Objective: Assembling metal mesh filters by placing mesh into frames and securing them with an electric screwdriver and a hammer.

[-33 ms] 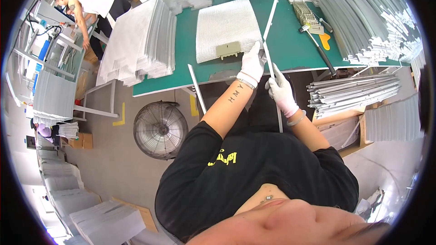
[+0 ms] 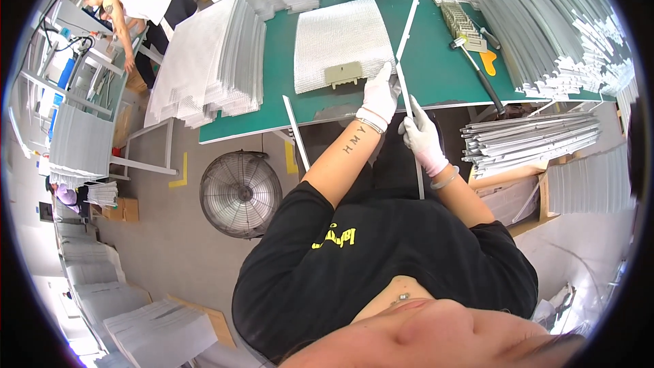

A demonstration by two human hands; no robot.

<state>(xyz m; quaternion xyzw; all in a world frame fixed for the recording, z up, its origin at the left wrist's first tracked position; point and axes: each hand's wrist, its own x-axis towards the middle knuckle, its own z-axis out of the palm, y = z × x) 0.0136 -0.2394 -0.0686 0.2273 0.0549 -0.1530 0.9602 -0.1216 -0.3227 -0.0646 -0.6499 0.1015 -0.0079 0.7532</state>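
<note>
Green table [image 2: 279, 61] is spanning the work area. On its left, a tall stack of mesh panels [image 2: 197, 61] is standing; right of that, a single mesh panel [image 2: 340, 34] is lying near the front edge. The lower strip [image 2: 403, 85], thin and pale, is crossing the table edge right of the panel and running down toward the person's body. The upper strip [image 2: 411, 17] is leaning off at an angle beyond it; joined or only touching, can't tell. Doing this well likely means supporting the lower strip at two spread points, keeping it straight, not twisting it or letting it scrape the mesh. Hammer [image 2: 485, 85] is lying farther right. Right hand [image 2: 426, 142], gloved, is pinching the lower strip between thumb and curled fingers, index extending along it. Left hand [image 2: 380, 95], gloved, is touching near its top end; fingertips are partly hiding, grip can't tell. Beige clip [image 2: 344, 74] is sitting on the panel's near edge.
</note>
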